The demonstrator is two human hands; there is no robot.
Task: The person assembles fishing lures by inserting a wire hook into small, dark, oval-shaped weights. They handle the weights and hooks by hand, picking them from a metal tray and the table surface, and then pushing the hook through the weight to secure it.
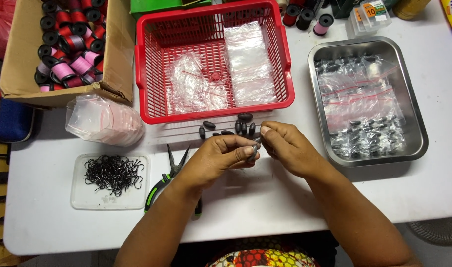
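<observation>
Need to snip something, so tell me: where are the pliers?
In the head view, the pliers lie on the white table, partly under the left hand, just right of the tray of hooks.

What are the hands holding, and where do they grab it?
The left hand pinches a small dark oval weight by its sides, between thumb and fingertips. The right hand pinches at its top end; what it grips is too small to tell.

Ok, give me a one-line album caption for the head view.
Left hand and right hand pinch a small dark oval weight over a white table.
</observation>
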